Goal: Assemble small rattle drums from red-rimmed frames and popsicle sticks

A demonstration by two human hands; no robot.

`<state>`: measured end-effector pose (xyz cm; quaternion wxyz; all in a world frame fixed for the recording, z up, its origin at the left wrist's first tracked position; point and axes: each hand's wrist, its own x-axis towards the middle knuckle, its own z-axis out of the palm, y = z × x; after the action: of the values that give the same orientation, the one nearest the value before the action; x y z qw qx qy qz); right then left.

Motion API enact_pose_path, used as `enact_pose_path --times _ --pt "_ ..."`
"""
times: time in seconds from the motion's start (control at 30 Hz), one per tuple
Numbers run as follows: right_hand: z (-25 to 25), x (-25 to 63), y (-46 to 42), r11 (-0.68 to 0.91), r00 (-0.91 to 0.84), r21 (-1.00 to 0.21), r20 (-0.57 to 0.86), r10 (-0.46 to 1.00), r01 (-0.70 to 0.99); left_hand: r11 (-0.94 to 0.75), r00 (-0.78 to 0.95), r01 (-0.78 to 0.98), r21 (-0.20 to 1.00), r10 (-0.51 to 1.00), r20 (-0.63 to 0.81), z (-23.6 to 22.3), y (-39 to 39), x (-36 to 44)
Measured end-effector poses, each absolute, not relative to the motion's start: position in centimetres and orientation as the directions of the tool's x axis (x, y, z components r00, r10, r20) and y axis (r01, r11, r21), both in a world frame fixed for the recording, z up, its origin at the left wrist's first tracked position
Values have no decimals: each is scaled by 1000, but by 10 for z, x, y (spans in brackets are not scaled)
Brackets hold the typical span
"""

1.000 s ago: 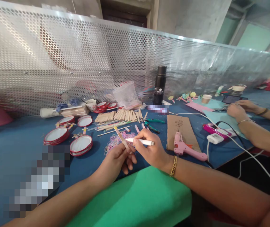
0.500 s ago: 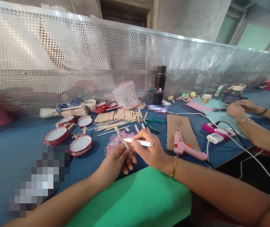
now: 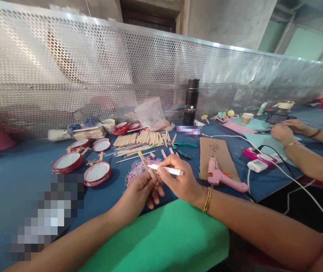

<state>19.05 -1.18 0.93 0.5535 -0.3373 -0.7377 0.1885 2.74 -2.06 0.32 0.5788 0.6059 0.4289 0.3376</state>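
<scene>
Between the thumb and fingers of my left hand (image 3: pixel 142 190) is a flat wooden craft stick (image 3: pixel 143 160), yellow at its upper end and tilted up to the left. My right hand (image 3: pixel 180 177) grips a white marker (image 3: pixel 169 170), its tip against or very close to the stick; actual contact is too small to tell. Just behind my hands lies a pile of pastel rubber bands (image 3: pixel 134 172). Farther back, plain craft sticks (image 3: pixel 151 137) are spread in a heap. Green sheet material (image 3: pixel 164 238) lies below my forearms.
Red-rimmed round lids (image 3: pixel 96 173) stand at left. A pink glue gun (image 3: pixel 220 176) rests on cardboard (image 3: pixel 205 151) at right, near a white cable and a power strip (image 3: pixel 259 158). Pliers (image 3: pixel 185 144) and a black bottle (image 3: pixel 191 102) are behind. Another person's hands (image 3: pixel 283 132) work at far right.
The stick and marker tip have shifted very slightly. Both hands keep their grip, and everything else stays in place.
</scene>
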Motion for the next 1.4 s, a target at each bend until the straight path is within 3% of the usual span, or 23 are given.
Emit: enact_pose_path --times 1.4 --pt "9 191 -11 713 -157 -643 702 695 279 48 395 125 991 914 -94 2 -21 27"
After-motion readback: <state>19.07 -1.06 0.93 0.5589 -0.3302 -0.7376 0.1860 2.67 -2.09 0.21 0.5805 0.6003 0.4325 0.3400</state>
